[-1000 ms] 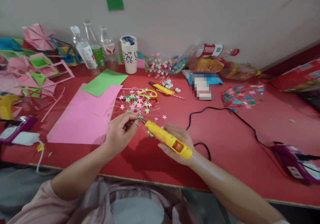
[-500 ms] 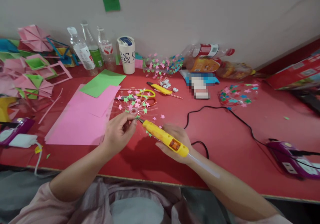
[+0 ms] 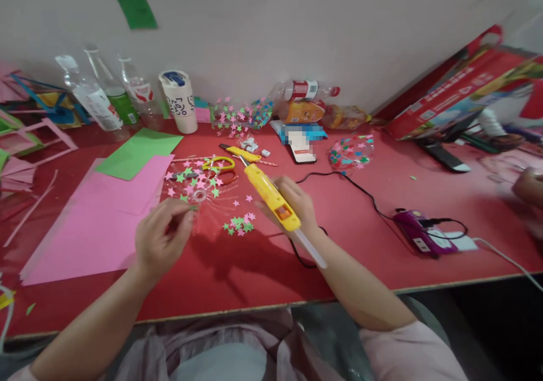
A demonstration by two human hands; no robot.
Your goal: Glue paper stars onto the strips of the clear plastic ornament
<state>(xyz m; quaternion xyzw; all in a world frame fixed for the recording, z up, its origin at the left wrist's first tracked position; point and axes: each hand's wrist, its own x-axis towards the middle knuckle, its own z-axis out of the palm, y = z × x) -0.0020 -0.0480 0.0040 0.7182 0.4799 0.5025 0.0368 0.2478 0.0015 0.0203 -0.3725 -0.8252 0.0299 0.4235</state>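
Observation:
My left hand (image 3: 163, 235) pinches a small green star (image 3: 193, 207) between thumb and forefinger, just in front of a clear plastic piece (image 3: 199, 195) covered in pink and green stars. In my right hand (image 3: 294, 202) is a yellow glue gun (image 3: 271, 194), its nozzle pointing up and left, a clear glue stick (image 3: 311, 249) coming out of its back end. A small heap of loose stars (image 3: 240, 223) lies on the red table (image 3: 237, 282) between my hands. Yellow-handled scissors (image 3: 218, 165) rest behind the clear piece, partly covered by it.
Pink sheets (image 3: 93, 217) and a green sheet (image 3: 139, 153) lie at left. Bottles (image 3: 99, 101) and a white cup (image 3: 179, 102) stand behind. A phone (image 3: 302, 148), purple power strip (image 3: 424, 234) and black cable (image 3: 360, 191) are to the right. Another person's hand (image 3: 529, 187) shows at the right edge.
The view has turned to the right. The glue gun's nozzle has moved up and away from my left hand, which still pinches the star. Another person's hand has come into view.

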